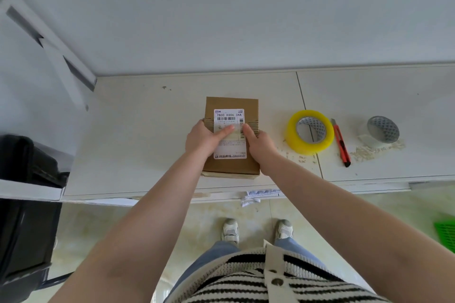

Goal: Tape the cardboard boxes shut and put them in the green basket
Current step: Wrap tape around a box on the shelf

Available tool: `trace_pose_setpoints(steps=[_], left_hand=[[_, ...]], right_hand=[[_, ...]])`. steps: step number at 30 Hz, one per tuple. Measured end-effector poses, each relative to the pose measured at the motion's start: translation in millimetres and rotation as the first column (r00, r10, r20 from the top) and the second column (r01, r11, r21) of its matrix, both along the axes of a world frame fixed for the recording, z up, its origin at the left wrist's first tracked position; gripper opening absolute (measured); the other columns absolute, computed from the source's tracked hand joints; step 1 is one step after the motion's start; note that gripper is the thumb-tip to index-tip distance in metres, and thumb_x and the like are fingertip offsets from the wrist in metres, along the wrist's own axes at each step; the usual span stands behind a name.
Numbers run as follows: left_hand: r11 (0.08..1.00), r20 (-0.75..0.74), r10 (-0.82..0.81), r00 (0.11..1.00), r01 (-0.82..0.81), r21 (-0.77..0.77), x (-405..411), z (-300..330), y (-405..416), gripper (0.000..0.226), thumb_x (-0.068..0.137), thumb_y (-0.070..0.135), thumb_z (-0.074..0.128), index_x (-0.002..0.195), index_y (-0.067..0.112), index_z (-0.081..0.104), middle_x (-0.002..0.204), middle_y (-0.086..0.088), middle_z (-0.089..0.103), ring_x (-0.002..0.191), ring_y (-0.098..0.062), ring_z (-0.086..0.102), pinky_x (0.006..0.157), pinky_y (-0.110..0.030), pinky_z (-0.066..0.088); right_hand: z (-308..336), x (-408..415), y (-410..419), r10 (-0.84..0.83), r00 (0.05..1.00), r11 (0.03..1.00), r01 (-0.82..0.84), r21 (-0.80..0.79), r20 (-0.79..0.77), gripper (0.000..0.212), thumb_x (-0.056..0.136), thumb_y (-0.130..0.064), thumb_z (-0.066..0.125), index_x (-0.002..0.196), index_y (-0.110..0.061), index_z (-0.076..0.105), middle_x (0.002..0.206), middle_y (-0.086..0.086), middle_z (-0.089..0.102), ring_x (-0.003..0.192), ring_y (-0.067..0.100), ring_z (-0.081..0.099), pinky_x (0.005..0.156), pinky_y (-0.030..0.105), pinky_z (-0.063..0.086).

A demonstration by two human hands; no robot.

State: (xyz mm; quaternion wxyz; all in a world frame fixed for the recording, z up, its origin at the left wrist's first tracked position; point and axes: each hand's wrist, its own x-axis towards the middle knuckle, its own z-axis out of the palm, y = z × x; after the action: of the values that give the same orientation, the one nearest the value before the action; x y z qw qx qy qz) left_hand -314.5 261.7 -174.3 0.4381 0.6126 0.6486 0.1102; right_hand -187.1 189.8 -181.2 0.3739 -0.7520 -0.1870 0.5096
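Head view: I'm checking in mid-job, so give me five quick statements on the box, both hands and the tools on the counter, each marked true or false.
1. Both hands rest on the cardboard box, the left hand and the right hand at its two sides. True.
2. The box's white shipping label faces up. True.
3. The yellow tape roll sits left of the box. False: it lies to the right of it, on the counter.
4. The right hand holds the red utility knife. False: the knife lies on the counter, beside the yellow roll.
5. The box is already in the green basket. False: it is on the counter; the basket is at the right frame edge, lower down.
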Motion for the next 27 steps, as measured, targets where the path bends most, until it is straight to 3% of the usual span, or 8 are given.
trace_pose_setpoints(steps=[2,6,8,10,14,18,23,27], left_hand=[[1.000,0.111,0.021,0.994,-0.018,-0.022,-0.4,2.8,-2.3,0.049,0.071,0.059,0.077,0.104,0.027,0.061,0.113,0.003,0.070,0.103,-0.021,0.067,0.086,-0.034,0.053],[0.996,0.149,-0.011,0.989,-0.003,0.093,24.5,27.5,-6.8,0.059,0.072,0.058,0.077,0.110,0.016,0.061,0.107,0.002,0.069,0.097,-0.020,0.066,0.078,-0.032,0.050],[0.986,0.165,-0.065,0.984,0.038,0.159,49.4,44.3,-11.5,0.061,0.071,0.060,0.077,0.109,0.015,0.059,0.107,0.001,0.069,0.096,-0.021,0.065,0.083,-0.037,0.052],[0.975,0.184,-0.137,0.973,0.099,0.199,78.8,58.2,-21.0,0.061,0.071,0.061,0.076,0.109,0.016,0.059,0.106,0.002,0.069,0.095,-0.021,0.065,0.084,-0.039,0.054],[0.941,0.171,-0.293,0.941,0.252,0.227,140.5,70.7,-55.0,0.060,0.071,0.065,0.073,0.105,0.020,0.056,0.093,0.012,0.064,0.085,-0.017,0.063,0.073,-0.032,0.049],[0.872,0.156,-0.466,0.871,0.423,0.245,210.3,74.8,-102.0,0.060,0.073,0.065,0.072,0.107,0.019,0.054,0.091,0.014,0.059,0.079,-0.012,0.056,0.065,-0.025,0.040],[0.752,0.103,-0.648,0.755,0.612,0.245,305.4,75.5,-176.1,0.067,0.074,0.065,0.070,0.113,0.014,0.053,0.112,0.000,0.068,0.099,-0.024,0.063,0.080,-0.037,0.050],[0.621,0.077,-0.778,0.624,0.743,0.251,381.2,75.0,-247.7,0.067,0.074,0.068,0.068,0.108,0.014,0.049,0.106,0.003,0.065,0.094,-0.021,0.062,0.074,-0.034,0.047]], right_hand=[[6.4,-0.5,-4.4,-0.030,0.999,0.999,0.031,0.037,-0.020,0.035,0.098,-0.051,0.045,0.108,-0.021,0.058,0.093,-0.001,0.069,0.081,0.014,0.067,0.054,0.024,0.051],[31.4,16.3,-16.2,-0.121,0.991,0.976,0.109,0.190,0.049,0.021,0.097,-0.049,0.049,0.096,-0.029,0.057,0.092,-0.006,0.070,0.083,0.012,0.069,0.062,0.029,0.057],[45.9,36.3,-26.7,-0.201,0.976,0.950,0.175,0.258,0.080,0.019,0.097,-0.048,0.052,0.098,-0.030,0.058,0.093,-0.008,0.070,0.086,0.012,0.069,0.070,0.032,0.058],[57.6,58.9,-42.6,-0.280,0.956,0.923,0.243,0.299,0.089,0.019,0.096,-0.048,0.052,0.094,-0.030,0.059,0.091,-0.010,0.070,0.083,0.007,0.069,0.067,0.027,0.057],[67.9,103.3,-91.3,-0.427,0.899,0.867,0.379,0.324,0.092,0.020,0.096,-0.049,0.051,0.098,-0.031,0.060,0.093,-0.008,0.071,0.085,0.010,0.070,0.068,0.030,0.058],[69.1,152.1,-149.3,-0.591,0.806,0.774,0.553,0.308,0.038,0.031,0.097,-0.046,0.051,0.112,-0.020,0.061,0.104,0.002,0.072,0.095,0.021,0.069,0.086,0.046,0.057],[63.9,219.2,-233.4,-0.766,0.641,0.626,0.724,0.289,0.053,0.029,0.097,-0.047,0.052,0.105,-0.022,0.063,0.101,-0.001,0.072,0.093,0.018,0.070,0.087,0.045,0.057],[57.7,275.2,-309.7,-0.860,0.510,0.495,0.817,0.295,0.030,0.030,0.097,-0.045,0.053,0.108,-0.020,0.065,0.103,0.001,0.073,0.094,0.019,0.070,0.089,0.046,0.056]])
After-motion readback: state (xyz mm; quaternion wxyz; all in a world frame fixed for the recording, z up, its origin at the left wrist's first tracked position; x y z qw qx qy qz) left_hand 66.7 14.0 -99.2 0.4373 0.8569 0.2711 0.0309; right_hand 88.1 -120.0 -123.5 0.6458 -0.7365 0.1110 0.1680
